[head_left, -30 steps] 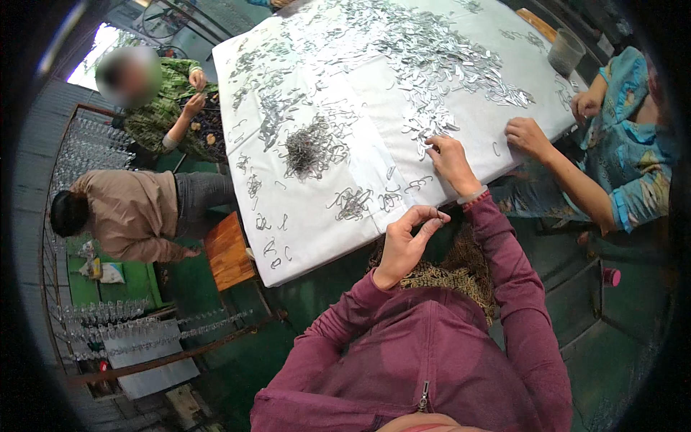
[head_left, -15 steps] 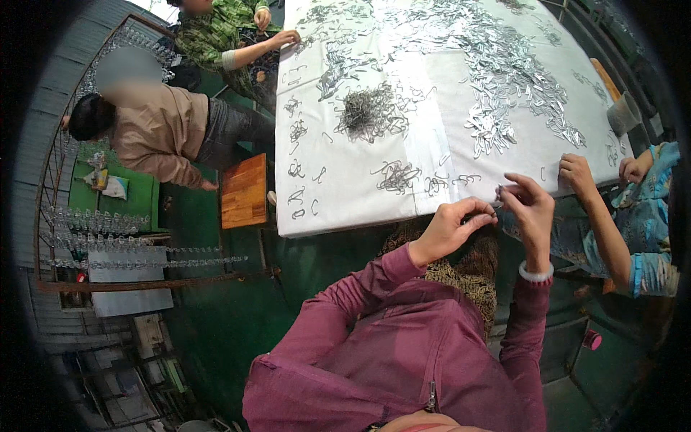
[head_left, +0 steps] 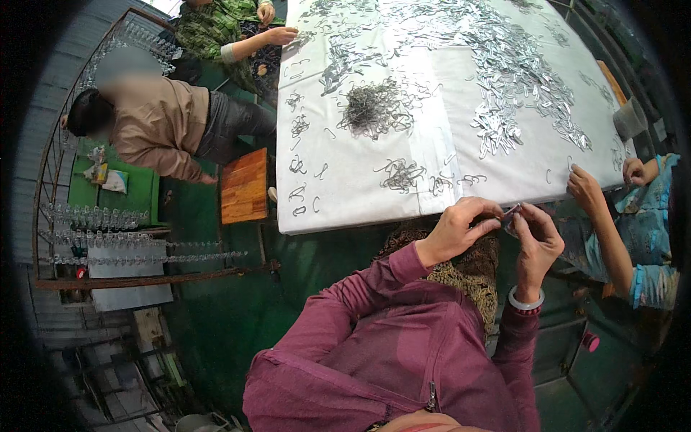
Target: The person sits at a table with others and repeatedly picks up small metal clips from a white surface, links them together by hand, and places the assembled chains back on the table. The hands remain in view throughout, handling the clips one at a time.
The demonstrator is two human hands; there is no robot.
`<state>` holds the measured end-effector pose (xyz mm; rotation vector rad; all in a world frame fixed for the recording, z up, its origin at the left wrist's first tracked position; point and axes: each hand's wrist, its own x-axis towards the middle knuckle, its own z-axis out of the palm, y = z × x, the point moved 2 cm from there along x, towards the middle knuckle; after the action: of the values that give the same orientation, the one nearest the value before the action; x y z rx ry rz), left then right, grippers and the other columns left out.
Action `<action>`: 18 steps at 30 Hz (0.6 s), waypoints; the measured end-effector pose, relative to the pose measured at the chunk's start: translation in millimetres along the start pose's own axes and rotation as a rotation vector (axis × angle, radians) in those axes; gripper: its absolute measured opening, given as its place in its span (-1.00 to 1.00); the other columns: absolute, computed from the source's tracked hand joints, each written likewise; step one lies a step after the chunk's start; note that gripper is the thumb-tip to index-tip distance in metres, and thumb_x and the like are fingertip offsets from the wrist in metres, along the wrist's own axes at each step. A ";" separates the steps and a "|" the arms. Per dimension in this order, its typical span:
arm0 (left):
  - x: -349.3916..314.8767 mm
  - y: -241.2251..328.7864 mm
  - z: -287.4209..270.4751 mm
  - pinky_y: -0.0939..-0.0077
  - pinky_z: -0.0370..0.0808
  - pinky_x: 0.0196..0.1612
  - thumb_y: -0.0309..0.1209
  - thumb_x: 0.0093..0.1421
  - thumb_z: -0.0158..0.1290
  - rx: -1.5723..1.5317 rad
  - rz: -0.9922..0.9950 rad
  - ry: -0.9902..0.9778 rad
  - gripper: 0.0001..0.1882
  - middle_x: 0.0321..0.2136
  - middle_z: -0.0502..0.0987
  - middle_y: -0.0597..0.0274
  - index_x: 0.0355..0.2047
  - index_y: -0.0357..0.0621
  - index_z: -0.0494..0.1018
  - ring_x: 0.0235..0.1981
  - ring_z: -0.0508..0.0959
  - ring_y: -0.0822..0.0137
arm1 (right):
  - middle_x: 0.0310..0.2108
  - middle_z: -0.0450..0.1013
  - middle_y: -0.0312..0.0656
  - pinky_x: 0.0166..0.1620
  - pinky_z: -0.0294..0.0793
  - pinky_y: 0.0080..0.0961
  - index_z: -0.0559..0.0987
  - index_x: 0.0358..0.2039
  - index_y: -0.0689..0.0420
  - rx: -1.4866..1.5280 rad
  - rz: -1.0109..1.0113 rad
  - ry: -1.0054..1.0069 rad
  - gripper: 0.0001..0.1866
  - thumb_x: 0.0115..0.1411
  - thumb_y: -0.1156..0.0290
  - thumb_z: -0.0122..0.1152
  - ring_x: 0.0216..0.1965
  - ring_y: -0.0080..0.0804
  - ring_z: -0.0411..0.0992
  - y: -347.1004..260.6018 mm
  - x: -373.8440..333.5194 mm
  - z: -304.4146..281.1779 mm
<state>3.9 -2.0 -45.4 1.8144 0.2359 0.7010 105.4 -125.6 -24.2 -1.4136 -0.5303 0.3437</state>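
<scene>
Altogether, one white-covered table [head_left: 345, 205] fills the upper middle, with three other people around it: one in a brown jacket [head_left: 162, 126], one in a green patterned top [head_left: 209, 29] and one in blue patterned clothes [head_left: 655, 241]. A single broad spread of silver pieces [head_left: 497, 93], far too many to count, covers its far and right parts. One wooden stool [head_left: 243, 187] stands just beside its left side. On the cloth are one dense heap of dark wire hooks [head_left: 374, 108], three small hook clusters [head_left: 401, 176] along the near edge, and one translucent cup [head_left: 630, 120] at the right side.

Half a second ago the wearer's hands were apart, the right one fanned at the table's edge; now they meet, and the heaps lie as before.

The left hand [head_left: 461, 230] reaches in from the left, knuckles up, thumb and forefinger brought close; whether they clamp anything I cannot tell. The right hand [head_left: 538, 248] rises almost upright from its wrist, thumb and forefinger pinching one small metal piece [head_left: 512, 211], which sits between both hands by the near edge.
</scene>
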 end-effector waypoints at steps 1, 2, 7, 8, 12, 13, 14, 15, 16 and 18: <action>1.2 -1.4 -1.0 0.48 0.47 -0.15 -0.50 0.09 0.12 -0.059 -0.007 0.058 -0.81 -0.35 0.56 0.14 -0.25 -0.27 0.47 -0.24 0.55 0.26 | -0.40 0.49 -0.25 -0.31 0.43 -0.72 0.56 -0.28 0.34 0.010 0.003 0.012 -0.81 0.05 0.74 0.17 -0.39 -0.61 0.44 -0.2 -1.2 1.1; 6.3 -9.0 -9.5 0.46 0.48 -0.16 -0.49 0.08 0.13 0.057 0.051 0.118 -0.78 -0.34 0.56 0.15 -0.23 -0.24 0.48 -0.28 0.55 0.27 | -0.40 0.49 -0.25 -0.30 0.43 -0.72 0.56 -0.29 0.34 0.019 0.007 0.025 -0.82 0.05 0.74 0.16 -0.39 -0.61 0.44 -0.5 -2.3 2.0; 73.5 -110.3 -139.1 0.36 0.44 -0.30 -0.43 0.04 0.12 0.854 0.121 0.273 -0.92 -0.42 0.56 0.16 -0.47 -0.14 0.57 -0.37 0.52 0.19 | -0.41 0.48 -0.27 -0.26 0.38 -0.75 0.58 -0.33 0.34 0.052 0.035 -0.012 -0.84 0.04 0.76 0.16 -0.37 -0.62 0.43 1.7 -5.3 -3.2; 84.7 -125.6 -160.6 0.35 0.45 -0.27 -0.41 0.04 0.12 0.937 0.032 0.203 -0.92 -0.42 0.56 0.19 -0.47 -0.12 0.58 -0.34 0.51 0.21 | -0.40 0.47 -0.27 -0.26 0.37 -0.75 0.58 -0.33 0.33 0.031 0.029 -0.022 -0.83 0.03 0.76 0.15 -0.37 -0.63 0.42 -0.3 -6.2 -4.2; 101.2 -161.1 -194.4 0.34 0.47 -0.20 -0.37 0.05 0.11 1.179 -0.012 -0.160 -0.90 -0.41 0.54 0.23 -0.47 -0.08 0.57 -0.25 0.48 0.24 | -0.40 0.47 -0.27 -0.27 0.37 -0.74 0.58 -0.32 0.32 0.001 0.012 -0.016 -0.82 0.04 0.76 0.15 -0.37 -0.64 0.40 -0.8 -11.4 -14.5; 102.9 -165.5 -195.3 0.36 0.48 -0.20 -0.37 0.05 0.10 1.203 0.019 -0.183 -0.90 -0.41 0.53 0.23 -0.47 -0.08 0.56 -0.25 0.48 0.24 | -0.40 0.48 -0.27 -0.28 0.37 -0.74 0.58 -0.32 0.32 -0.002 0.009 -0.005 -0.82 0.04 0.76 0.15 -0.37 -0.64 0.40 -0.8 -12.5 -17.4; 103.1 -169.6 -196.4 0.37 0.48 -0.19 -0.37 0.06 0.10 1.228 0.048 -0.205 -0.90 -0.40 0.52 0.24 -0.46 -0.08 0.55 -0.26 0.48 0.24 | -0.40 0.48 -0.27 -0.28 0.37 -0.74 0.58 -0.33 0.31 -0.005 0.006 0.005 -0.82 0.04 0.76 0.15 -0.37 -0.64 0.40 -1.7 -13.6 -19.3; 101.1 -172.1 -192.2 0.38 0.48 -0.18 -0.36 0.06 0.10 1.241 0.077 -0.225 -0.90 -0.40 0.51 0.24 -0.46 -0.08 0.54 -0.26 0.48 0.24 | -0.40 0.48 -0.27 -0.28 0.38 -0.73 0.59 -0.32 0.31 0.017 0.028 0.001 -0.83 0.04 0.75 0.15 -0.37 -0.63 0.40 -6.6 -14.0 -18.5; 98.9 -174.5 -188.8 0.38 0.49 -0.19 -0.37 0.06 0.08 1.277 0.098 -0.245 -0.90 -0.40 0.50 0.24 -0.43 -0.09 0.52 -0.25 0.48 0.24 | -0.40 0.48 -0.27 -0.28 0.38 -0.73 0.58 -0.32 0.31 -0.009 0.036 0.016 -0.83 0.05 0.75 0.15 -0.37 -0.63 0.40 -6.1 -15.1 -18.7; 99.7 -173.4 -185.6 0.38 0.50 -0.21 -0.40 0.08 0.04 1.358 0.145 -0.275 -0.89 -0.39 0.49 0.23 -0.38 -0.10 0.48 -0.24 0.49 0.24 | -0.40 0.48 -0.28 -0.29 0.38 -0.74 0.58 -0.32 0.31 -0.021 0.048 0.018 -0.83 0.05 0.74 0.15 -0.37 -0.64 0.41 -8.3 -15.8 -15.9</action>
<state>9.3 256.6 -132.3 3.2116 0.4592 0.3444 100.1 -148.4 -19.4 -1.4506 -0.4874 0.3647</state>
